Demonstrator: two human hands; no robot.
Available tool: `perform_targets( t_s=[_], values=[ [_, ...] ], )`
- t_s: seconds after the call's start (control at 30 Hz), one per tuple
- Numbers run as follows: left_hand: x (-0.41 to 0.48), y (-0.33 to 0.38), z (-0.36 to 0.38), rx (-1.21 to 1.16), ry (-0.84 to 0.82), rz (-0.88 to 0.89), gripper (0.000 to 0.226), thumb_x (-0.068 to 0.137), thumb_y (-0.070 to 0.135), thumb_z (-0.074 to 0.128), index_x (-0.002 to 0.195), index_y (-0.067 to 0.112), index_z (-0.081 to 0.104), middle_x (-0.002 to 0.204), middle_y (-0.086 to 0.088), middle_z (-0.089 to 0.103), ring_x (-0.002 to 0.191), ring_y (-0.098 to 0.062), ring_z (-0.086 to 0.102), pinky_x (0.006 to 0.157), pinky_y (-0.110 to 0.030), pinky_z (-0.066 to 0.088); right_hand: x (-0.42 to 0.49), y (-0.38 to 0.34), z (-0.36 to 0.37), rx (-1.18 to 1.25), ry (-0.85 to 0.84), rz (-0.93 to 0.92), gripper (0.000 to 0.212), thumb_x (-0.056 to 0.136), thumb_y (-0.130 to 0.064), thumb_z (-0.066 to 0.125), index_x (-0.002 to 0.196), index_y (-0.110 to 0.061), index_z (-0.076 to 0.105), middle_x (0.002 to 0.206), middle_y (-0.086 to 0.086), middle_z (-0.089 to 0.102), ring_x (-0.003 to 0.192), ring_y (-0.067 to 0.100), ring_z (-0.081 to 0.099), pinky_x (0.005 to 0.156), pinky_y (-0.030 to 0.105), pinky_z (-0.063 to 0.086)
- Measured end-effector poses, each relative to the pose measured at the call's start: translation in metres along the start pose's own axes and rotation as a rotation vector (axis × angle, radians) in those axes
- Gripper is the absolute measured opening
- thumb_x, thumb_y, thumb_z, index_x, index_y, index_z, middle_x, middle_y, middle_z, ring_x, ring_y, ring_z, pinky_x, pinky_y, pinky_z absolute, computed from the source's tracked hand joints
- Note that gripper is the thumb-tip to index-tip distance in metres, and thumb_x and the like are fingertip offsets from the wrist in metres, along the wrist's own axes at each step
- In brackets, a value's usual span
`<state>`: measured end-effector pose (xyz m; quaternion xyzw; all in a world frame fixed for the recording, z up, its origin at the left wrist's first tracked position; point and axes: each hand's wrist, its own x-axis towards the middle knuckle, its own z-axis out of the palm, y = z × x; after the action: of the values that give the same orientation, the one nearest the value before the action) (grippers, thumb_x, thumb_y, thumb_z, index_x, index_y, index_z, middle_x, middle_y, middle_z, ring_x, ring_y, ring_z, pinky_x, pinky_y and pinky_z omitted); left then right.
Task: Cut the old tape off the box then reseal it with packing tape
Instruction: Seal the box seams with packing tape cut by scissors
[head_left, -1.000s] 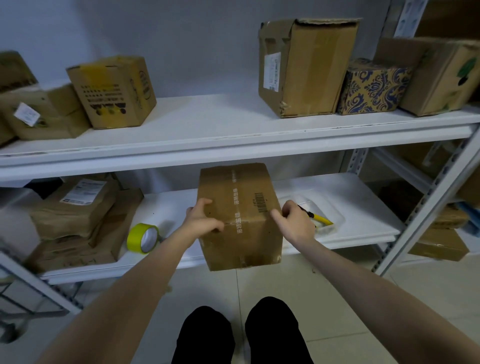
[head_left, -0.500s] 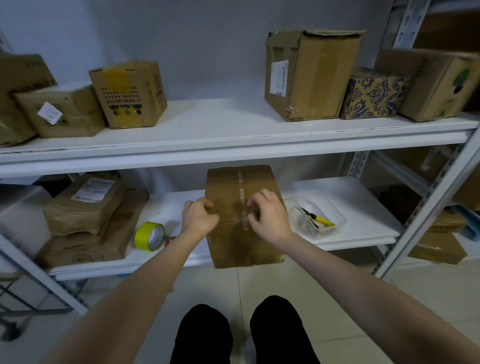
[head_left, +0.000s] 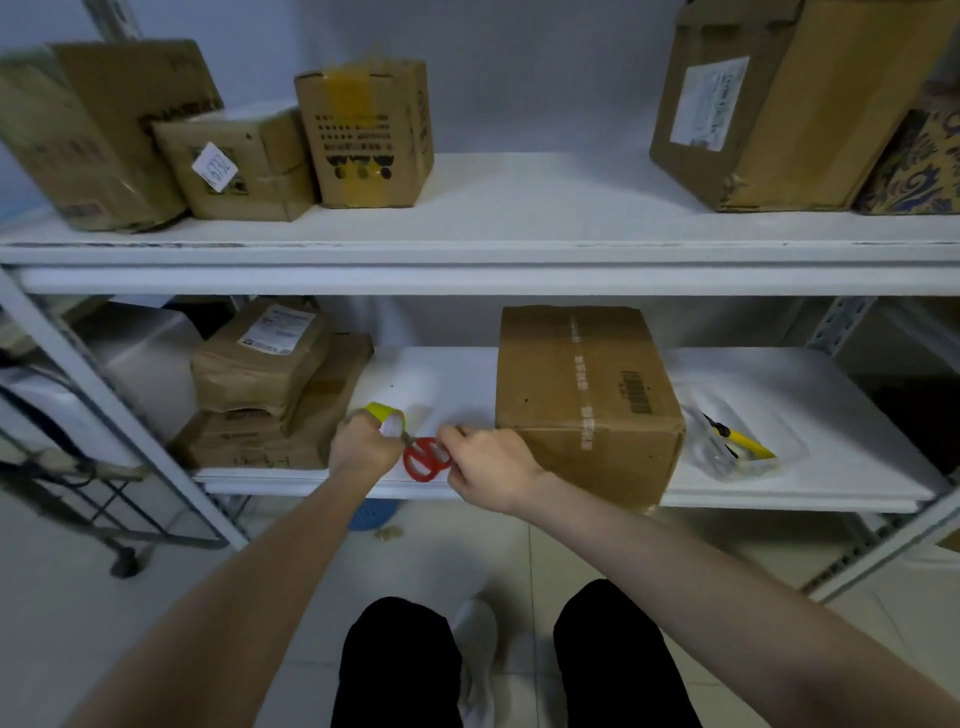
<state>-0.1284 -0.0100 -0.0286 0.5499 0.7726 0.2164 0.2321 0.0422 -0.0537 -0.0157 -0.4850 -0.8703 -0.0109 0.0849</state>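
Storage room for parcels. Identifying features: white metal shelving (head_left: 519, 208) on slotted uprights (head_left: 841, 322), with two tiers in view. Both tiers carry sealed cardboard boxes (head_left: 369, 135), several bearing printed shipping labels (head_left: 709, 104). Wrapped brown parcels (head_left: 260, 364) are stacked on the lower tier. The floor (head_left: 571, 545) is tiled, and a wheeled cart (head_left: 104, 519) stands at the left.
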Motion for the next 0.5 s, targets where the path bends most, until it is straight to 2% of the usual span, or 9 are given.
perform_targets(
  t_s=[0.07, 0.17, 0.27, 0.33, 0.4, 0.5],
  values=[
    [0.012, -0.007, -0.001, 0.017, -0.022, -0.031, 0.051, 0.089, 0.031, 0.057, 0.129, 0.000, 0.049, 0.133, -0.020, 0.052, 0.120, -0.036, 0.051, 0.094, -0.034, 0.042, 0.005, -0.002, 0.006, -0.090, -0.047, 0.059, 0.031, 0.090, -0.017, 0.049, 0.119, -0.007, 0.046, 0.114, 0.012, 0.060, 0.096, 0.033, 0.063, 0.062, 0.032, 0.036],
    [0.037, -0.011, 0.000, 0.044, -0.048, -0.064, 0.056, 0.085, 0.035, 0.060, 0.127, -0.001, 0.047, 0.130, -0.022, 0.049, 0.116, -0.038, 0.051, 0.095, -0.042, 0.047, 0.018, -0.007, 0.016, -0.155, -0.079, 0.172, 0.028, 0.090, -0.010, 0.049, 0.117, -0.006, 0.049, 0.114, 0.014, 0.060, 0.097, 0.031, 0.062, 0.062, 0.031, 0.037],
    [0.054, -0.007, 0.005, 0.076, -0.069, -0.085, 0.064, 0.087, 0.035, 0.060, 0.135, -0.001, 0.038, 0.139, -0.021, 0.038, 0.128, -0.037, 0.042, 0.101, -0.040, 0.041, 0.038, -0.012, 0.021, -0.175, -0.165, 0.302, 0.030, 0.092, -0.001, 0.046, 0.122, -0.002, 0.051, 0.121, 0.016, 0.059, 0.107, 0.031, 0.060, 0.072, 0.033, 0.045],
    [0.068, -0.007, 0.007, 0.079, -0.082, -0.107, 0.066, 0.086, 0.035, 0.061, 0.136, 0.001, 0.035, 0.141, -0.021, 0.035, 0.131, -0.037, 0.038, 0.103, -0.040, 0.038, 0.059, -0.015, 0.025, -0.072, -0.211, 0.350, 0.029, 0.093, -0.001, 0.046, 0.120, -0.003, 0.056, 0.120, 0.015, 0.062, 0.109, 0.031, 0.061, 0.078, 0.035, 0.048],
    [0.082, -0.009, 0.011, 0.072, -0.100, -0.121, 0.063, 0.086, 0.033, 0.060, 0.135, 0.001, 0.037, 0.140, -0.021, 0.038, 0.130, -0.038, 0.040, 0.101, -0.040, 0.039, 0.081, -0.012, 0.036, 0.142, -0.247, 0.455, 0.026, 0.093, -0.008, 0.050, 0.116, -0.003, 0.060, 0.118, 0.016, 0.064, 0.109, 0.033, 0.061, 0.081, 0.037, 0.050],
    [0.103, -0.016, 0.016, 0.048, -0.103, -0.114, 0.052, 0.091, 0.032, 0.053, 0.129, -0.001, 0.042, 0.136, -0.023, 0.044, 0.126, -0.039, 0.044, 0.097, -0.039, 0.041, 0.117, -0.004, 0.068, 0.463, -0.268, 0.607, 0.029, 0.090, -0.022, 0.060, 0.109, 0.000, 0.064, 0.112, 0.019, 0.066, 0.107, 0.035, 0.063, 0.074, 0.031, 0.047]
  ],
)
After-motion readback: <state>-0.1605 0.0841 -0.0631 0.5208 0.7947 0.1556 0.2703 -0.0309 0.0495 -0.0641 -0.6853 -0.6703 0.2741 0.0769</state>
